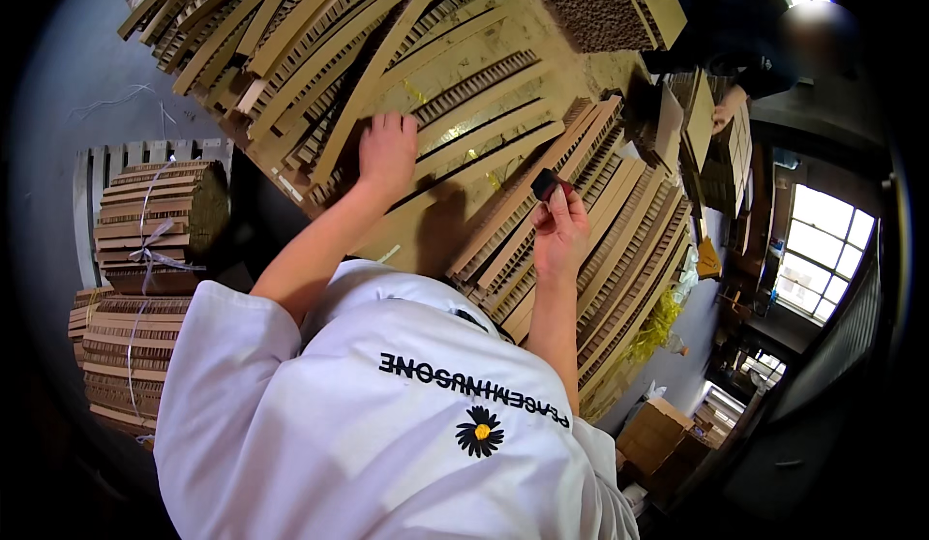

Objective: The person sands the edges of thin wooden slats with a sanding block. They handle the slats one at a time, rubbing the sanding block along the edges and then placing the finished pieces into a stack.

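Note:
Strips of honeycomb cardboard (484,83) lie across the worktable (435,240) in front of me. My left hand (389,153) is over them, its fingers curled and close together beside a long tan strip (373,80). Whatever those fingers grip, if anything, is hidden below them. Closer to the right side, my right hand (561,235) is closed on a small block, black with a dark red part (548,186), held up above a row of stacked cardboard strips (590,250). The block's exact kind cannot be made out.
More strips (261,27) are heaped at the far left of the table. Tied bundles (145,230) stand on a pallet on the left. At the far right, another person's hand (728,109) touches cardboard panels (699,119). Yellow stringy material (658,327) hangs by the right edge.

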The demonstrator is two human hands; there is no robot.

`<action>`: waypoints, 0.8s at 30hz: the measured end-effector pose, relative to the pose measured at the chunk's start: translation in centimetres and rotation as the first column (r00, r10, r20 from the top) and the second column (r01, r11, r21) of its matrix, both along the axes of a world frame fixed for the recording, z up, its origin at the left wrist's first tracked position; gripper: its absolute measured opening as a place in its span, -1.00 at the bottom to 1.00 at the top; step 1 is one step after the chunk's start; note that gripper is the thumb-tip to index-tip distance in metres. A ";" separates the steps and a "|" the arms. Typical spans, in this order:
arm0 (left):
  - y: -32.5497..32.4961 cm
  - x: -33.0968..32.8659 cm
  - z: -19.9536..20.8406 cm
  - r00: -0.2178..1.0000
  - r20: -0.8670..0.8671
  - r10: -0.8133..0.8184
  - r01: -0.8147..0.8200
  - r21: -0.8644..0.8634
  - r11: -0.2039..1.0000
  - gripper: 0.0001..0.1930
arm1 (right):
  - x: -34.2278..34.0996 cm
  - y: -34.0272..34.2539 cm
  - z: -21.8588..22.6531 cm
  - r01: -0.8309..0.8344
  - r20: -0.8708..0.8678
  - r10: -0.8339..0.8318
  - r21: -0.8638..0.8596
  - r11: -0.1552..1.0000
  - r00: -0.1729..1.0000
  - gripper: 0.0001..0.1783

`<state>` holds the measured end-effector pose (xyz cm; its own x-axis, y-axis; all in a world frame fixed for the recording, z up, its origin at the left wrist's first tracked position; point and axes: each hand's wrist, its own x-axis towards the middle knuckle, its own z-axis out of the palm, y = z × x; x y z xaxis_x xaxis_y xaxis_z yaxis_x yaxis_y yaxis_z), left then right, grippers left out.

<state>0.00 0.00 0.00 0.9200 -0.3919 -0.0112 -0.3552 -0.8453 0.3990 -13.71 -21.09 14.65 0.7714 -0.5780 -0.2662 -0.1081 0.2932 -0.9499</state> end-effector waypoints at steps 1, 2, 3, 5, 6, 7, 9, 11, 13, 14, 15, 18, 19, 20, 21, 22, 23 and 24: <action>0.4 1.4 0.1 1.000 -0.019 -0.003 0.004 0.057 0.998 -0.67 | 0.5 0.3 -0.1 0.005 -0.001 -0.005 0.013 1.000 1.000 -0.76; 0.7 2.6 -0.2 0.999 -0.035 0.025 -0.024 0.016 1.000 -0.67 | 0.8 0.6 -0.2 0.011 -0.002 -0.011 0.027 1.000 1.000 -0.76; 0.4 2.6 -0.3 0.995 -0.083 0.061 -0.063 -0.016 0.998 -0.66 | 0.5 0.4 -0.1 -0.005 -0.009 0.005 0.022 1.000 1.000 -0.76; -0.1 2.2 -0.6 0.976 -0.180 0.125 -0.139 -0.071 0.988 -0.64 | -0.5 -0.1 0.2 -0.032 -0.022 0.032 0.019 0.999 0.999 -0.77; -0.2 2.6 -0.2 0.968 -0.218 0.126 -0.143 -0.062 0.988 -0.62 | -0.8 0.0 0.0 -0.030 -0.018 0.030 0.008 1.000 0.999 -0.79; -0.3 3.1 0.3 0.959 -0.255 0.128 -0.146 -0.051 0.988 -0.60 | -0.8 0.1 -0.3 -0.020 -0.004 0.020 0.018 1.000 1.000 -0.79; -0.3 3.3 0.9 0.929 -0.344 0.139 -0.156 -0.022 0.988 -0.56 | -1.0 0.2 -1.0 -0.007 0.005 0.006 0.041 0.999 1.000 -0.80; -0.1 2.8 0.1 0.983 -0.143 0.118 -0.120 -0.004 0.993 -0.57 | -1.2 -0.1 -1.4 0.003 0.000 -0.003 0.044 0.999 1.000 -0.80; 0.3 2.6 -0.5 0.996 0.063 0.057 -0.060 0.053 0.997 -0.57 | -1.1 -0.4 -1.4 -0.007 -0.013 0.008 0.038 0.999 1.000 -0.79; 0.4 2.1 -0.7 0.999 0.021 0.045 -0.045 0.001 0.999 -0.57 | -1.2 -0.6 -1.7 -0.009 -0.017 0.009 0.043 0.999 1.000 -0.79; 0.3 2.0 0.2 0.999 -0.015 0.029 -0.030 -0.057 0.998 -0.58 | -1.4 -1.0 -1.8 0.003 -0.029 -0.002 0.041 0.999 1.000 -0.79; 0.3 1.4 1.1 0.992 -0.126 -0.021 0.002 -0.146 0.989 -0.58 | -1.3 -1.7 -2.2 0.026 -0.047 -0.023 0.053 0.998 0.999 -0.80; 0.5 1.5 1.3 0.987 -0.160 -0.033 0.007 -0.162 0.987 -0.59 | -0.9 -1.8 -2.3 0.021 -0.048 -0.018 0.059 0.998 0.999 -0.80; 0.6 1.3 0.6 0.982 -0.174 -0.069 0.037 -0.180 0.983 -0.65 | -0.6 -1.9 -2.5 0.016 -0.050 -0.013 0.065 0.998 0.999 -0.80; 1.1 1.4 -0.9 0.989 -0.116 -0.086 0.063 -0.190 0.980 -0.70 | 0.3 -1.7 -2.8 -0.006 -0.048 0.010 0.078 0.997 0.999 -0.80; 1.0 1.1 -1.1 0.993 -0.098 -0.069 0.050 -0.184 0.982 -0.72 | 0.6 -1.8 -3.1 -0.015 -0.056 0.020 0.094 0.995 0.998 -0.81; 0.6 0.7 -1.3 0.995 -0.079 -0.053 0.038 -0.179 0.983 -0.73 | 1.1 -2.0 -3.4 -0.028 -0.053 0.033 0.089 0.996 0.998 -0.81; 0.2 0.6 -0.8 0.998 0.013 -0.058 0.060 -0.200 0.978 -0.80 | 1.4 -2.1 -3.5 -0.029 -0.052 0.033 0.084 0.996 0.998 -0.81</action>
